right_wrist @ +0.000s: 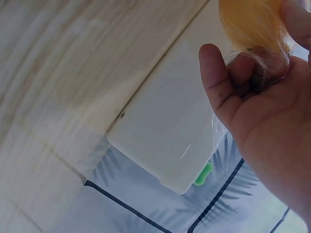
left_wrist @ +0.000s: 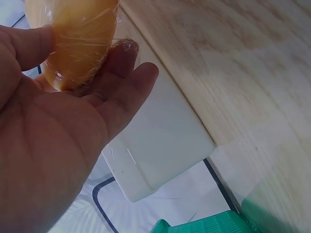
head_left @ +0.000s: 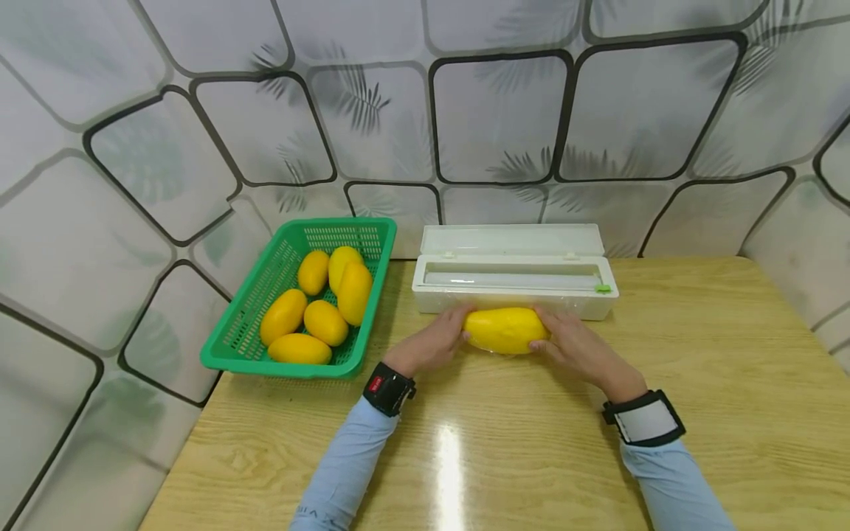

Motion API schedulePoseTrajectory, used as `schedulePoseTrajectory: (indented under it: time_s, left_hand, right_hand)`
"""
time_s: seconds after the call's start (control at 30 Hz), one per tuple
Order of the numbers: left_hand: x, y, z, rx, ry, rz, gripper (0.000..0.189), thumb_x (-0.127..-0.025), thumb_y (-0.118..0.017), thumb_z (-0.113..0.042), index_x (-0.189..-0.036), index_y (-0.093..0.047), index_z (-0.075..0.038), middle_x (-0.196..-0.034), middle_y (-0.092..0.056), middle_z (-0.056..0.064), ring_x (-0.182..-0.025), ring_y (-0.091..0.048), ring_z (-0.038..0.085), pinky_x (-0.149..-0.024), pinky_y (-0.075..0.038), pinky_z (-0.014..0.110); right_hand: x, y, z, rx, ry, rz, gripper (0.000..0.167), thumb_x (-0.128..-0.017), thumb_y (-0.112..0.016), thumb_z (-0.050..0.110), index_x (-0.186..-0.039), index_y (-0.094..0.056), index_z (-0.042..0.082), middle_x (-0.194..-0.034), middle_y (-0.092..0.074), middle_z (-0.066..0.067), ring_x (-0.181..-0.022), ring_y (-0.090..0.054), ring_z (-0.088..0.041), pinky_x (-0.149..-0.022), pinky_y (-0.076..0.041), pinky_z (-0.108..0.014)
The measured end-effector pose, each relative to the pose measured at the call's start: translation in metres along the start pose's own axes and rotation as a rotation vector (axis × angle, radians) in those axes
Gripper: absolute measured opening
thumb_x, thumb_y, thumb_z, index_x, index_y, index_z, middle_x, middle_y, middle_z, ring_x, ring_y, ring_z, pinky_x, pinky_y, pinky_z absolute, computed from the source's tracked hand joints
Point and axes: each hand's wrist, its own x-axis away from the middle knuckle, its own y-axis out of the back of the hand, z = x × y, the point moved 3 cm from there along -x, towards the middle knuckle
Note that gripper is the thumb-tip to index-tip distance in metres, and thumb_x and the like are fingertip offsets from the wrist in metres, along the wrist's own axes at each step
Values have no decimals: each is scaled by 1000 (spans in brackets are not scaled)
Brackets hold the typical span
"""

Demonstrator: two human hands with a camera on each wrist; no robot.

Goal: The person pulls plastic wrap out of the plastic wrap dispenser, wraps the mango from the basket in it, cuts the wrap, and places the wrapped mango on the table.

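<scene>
A yellow mango [head_left: 506,330] with clear plastic wrap around it is held between both hands, just in front of the white cling film dispenser [head_left: 511,301]. My left hand [head_left: 434,343] grips its left end; in the left wrist view the thumb and fingers close round the wrapped mango [left_wrist: 85,43]. The right hand [head_left: 576,346] grips the other end, and bunched film [right_wrist: 265,63] shows between its fingers in the right wrist view. The dispenser's lid [head_left: 511,240] stands raised, with the film roll [head_left: 511,280] inside.
On the left stands a green basket [head_left: 222,346] with several mangoes [head_left: 325,322] in it. A small green cutter slide [head_left: 603,288] sits at the dispenser's right front edge. Behind the wooden table [head_left: 518,442] rises a patterned wall covering [head_left: 501,118].
</scene>
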Motion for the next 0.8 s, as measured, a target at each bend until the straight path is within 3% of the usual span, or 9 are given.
schedulePoseTrajectory:
  time_s: [0.4,0.8]
  left_hand:
    - [-7,0,1,17,10,3,46,-108,-36,-16,-149,-24,2,-148,-38,26,-137,-41,32,-116,-32,40]
    - [-4,-2,0,-3,8,-11,45,-107,-37,-14,-148,-26,4,-143,-42,28,-132,-45,34,-114,-35,42]
  right_hand:
    - [-3,2,-11,-70,-9,-27,59,-99,-61,20,-146,-38,-8,-131,-55,-28,-118,-53,-40,-103,-40,-58]
    - [-4,0,-10,-40,5,-38,60,-99,-61,20,-142,-39,-14,-129,-55,-33,-117,-54,-45,-101,-40,-60]
